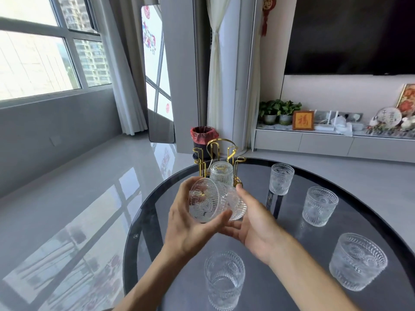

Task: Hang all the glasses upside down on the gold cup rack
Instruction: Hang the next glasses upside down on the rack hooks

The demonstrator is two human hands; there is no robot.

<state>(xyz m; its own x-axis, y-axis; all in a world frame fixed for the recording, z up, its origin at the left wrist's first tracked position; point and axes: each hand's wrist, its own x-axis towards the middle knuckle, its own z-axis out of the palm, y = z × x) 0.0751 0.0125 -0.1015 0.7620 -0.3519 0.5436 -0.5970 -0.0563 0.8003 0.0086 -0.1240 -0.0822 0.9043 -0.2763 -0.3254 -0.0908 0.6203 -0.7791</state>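
Six ribbed clear glasses total: one held sideways, one inverted on the rack, four upright on the table. One gold cup rack. Two hands.

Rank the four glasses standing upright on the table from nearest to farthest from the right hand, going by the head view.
From the right hand:
1. Bottom-centre glass, just below the wrist.
2. Middle-right glass, to the right.
3. Far glass, up and right; close to number 2, hard to separate.
4. Bottom-right glass, near the table edge.
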